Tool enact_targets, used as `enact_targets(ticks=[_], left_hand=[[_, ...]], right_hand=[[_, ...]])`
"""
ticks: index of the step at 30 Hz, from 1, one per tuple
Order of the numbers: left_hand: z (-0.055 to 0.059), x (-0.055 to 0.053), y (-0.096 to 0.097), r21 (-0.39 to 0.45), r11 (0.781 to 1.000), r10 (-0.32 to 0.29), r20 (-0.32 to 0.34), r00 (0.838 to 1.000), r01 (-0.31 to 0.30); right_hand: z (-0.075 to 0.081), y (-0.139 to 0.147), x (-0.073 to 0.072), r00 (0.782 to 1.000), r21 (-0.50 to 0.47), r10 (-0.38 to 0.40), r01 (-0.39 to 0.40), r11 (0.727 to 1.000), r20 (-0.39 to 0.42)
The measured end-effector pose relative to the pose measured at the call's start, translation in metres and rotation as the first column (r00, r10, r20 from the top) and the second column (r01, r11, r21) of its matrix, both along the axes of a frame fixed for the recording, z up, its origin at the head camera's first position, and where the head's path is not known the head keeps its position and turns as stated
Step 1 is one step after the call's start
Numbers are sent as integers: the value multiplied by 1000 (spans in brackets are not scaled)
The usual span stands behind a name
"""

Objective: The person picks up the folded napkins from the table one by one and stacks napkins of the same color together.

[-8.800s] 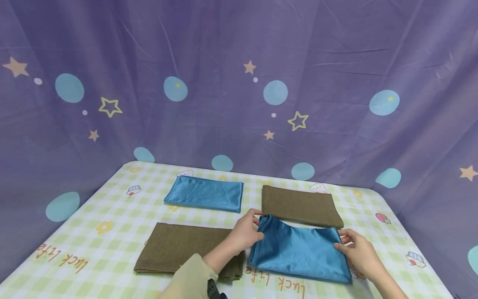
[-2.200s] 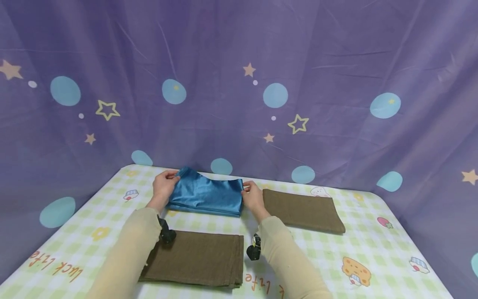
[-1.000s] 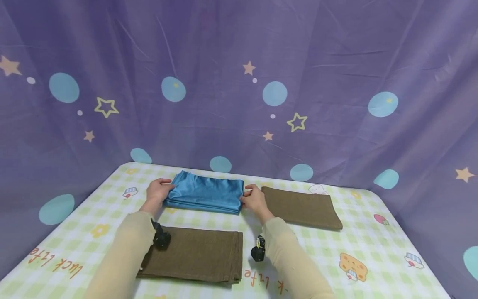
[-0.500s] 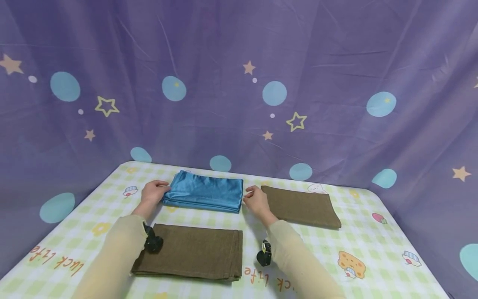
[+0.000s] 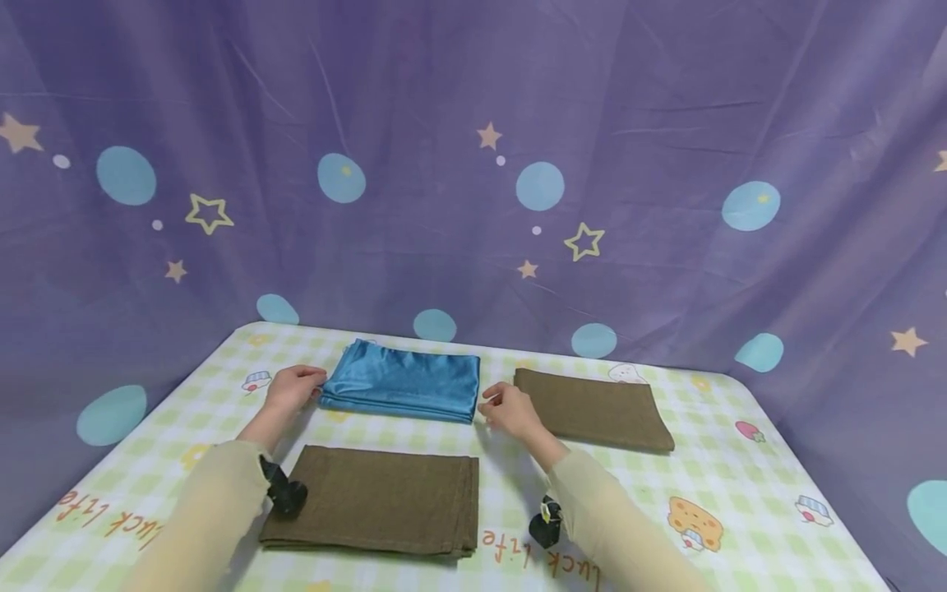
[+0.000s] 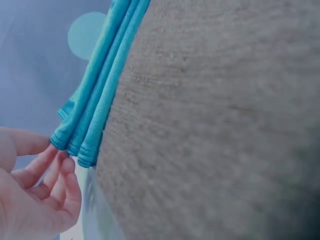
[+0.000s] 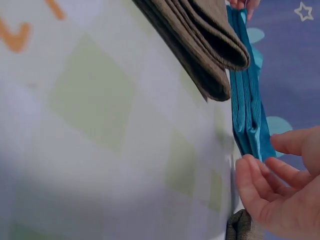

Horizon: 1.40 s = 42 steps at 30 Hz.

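At the back left of the table lies a stack of folded, shiny blue satin cloths [image 5: 403, 382]. My left hand [image 5: 292, 390] is at its front left corner; in the left wrist view, thumb and fingertips pinch the edge of the blue folds [image 6: 95, 105]. My right hand [image 5: 512, 411] hovers just beyond the right edge of the stack. In the right wrist view its fingers [image 7: 250, 185] are loosely bent, with nothing between them. A folded brown cloth [image 5: 385, 501] lies in front of the stack, and another brown cloth [image 5: 592, 409] lies to its right.
A green and white checked tablecloth [image 5: 629, 526] with printed cartoons covers the table. Behind it hangs a purple curtain [image 5: 444, 247] with stars and dots. A small black device [image 5: 287, 497] sits at my left wrist, and a similar device [image 5: 546, 526] at my right.
The blue cloth held at the front right has moved onto the other blue cloth at back left. My right hand has let go and drawn away; my left slid toward the near corner.
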<state>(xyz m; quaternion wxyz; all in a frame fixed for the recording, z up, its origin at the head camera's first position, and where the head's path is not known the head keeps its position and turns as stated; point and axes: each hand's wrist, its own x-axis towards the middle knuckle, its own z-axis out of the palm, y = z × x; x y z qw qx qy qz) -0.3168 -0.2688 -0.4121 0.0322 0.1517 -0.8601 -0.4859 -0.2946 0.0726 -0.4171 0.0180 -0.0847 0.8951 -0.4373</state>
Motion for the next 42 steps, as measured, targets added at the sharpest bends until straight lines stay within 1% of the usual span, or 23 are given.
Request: enact_targets(ticks=[4, 6, 12, 15, 18, 20, 23, 27, 31, 34, 38, 42], left_hand=[[3, 5, 0, 43, 999, -14, 30, 999, 13], [6, 10, 1, 46, 999, -25, 35, 999, 24], [13, 28, 3, 49, 995, -88, 0, 996, 87], [14, 35, 3, 47, 993, -105, 1, 994, 105], [15, 41, 2, 28, 993, -117, 1, 993, 117], [14, 45, 0, 18, 992, -122, 4, 992, 122], [13, 51, -2, -2, 991, -133, 25, 991, 133], [9, 59, -4, -28, 988, -153, 60, 986, 154], [6, 64, -6, -57, 983, -169, 62, 984, 172], [5, 70, -6, -82, 979, -179, 68, 981, 184], [3, 78, -4, -85, 975, -198, 84, 977, 205], [2, 83, -2, -91, 973, -202, 101, 974, 212]], right_hand=[[3, 3, 10, 997, -17, 61, -60, 998, 47], [4, 4, 15, 994, -26, 91, -90, 996, 55], [4, 5, 28, 979, -68, 190, -185, 980, 71], [2, 6, 34, 971, -58, 226, -222, 973, 79], [1, 6, 39, 966, -30, 251, -249, 968, 64], [1, 6, 43, 965, -12, 258, -258, 966, 54], [2, 6, 47, 961, 1, 272, -273, 962, 46], [2, 6, 53, 956, 2, 287, -288, 958, 62], [3, 6, 59, 953, 0, 294, -295, 956, 71], [1, 7, 61, 955, -2, 290, -290, 957, 65], [-2, 8, 65, 964, 27, 260, -262, 965, 48], [0, 8, 68, 969, 43, 243, -245, 969, 50]])
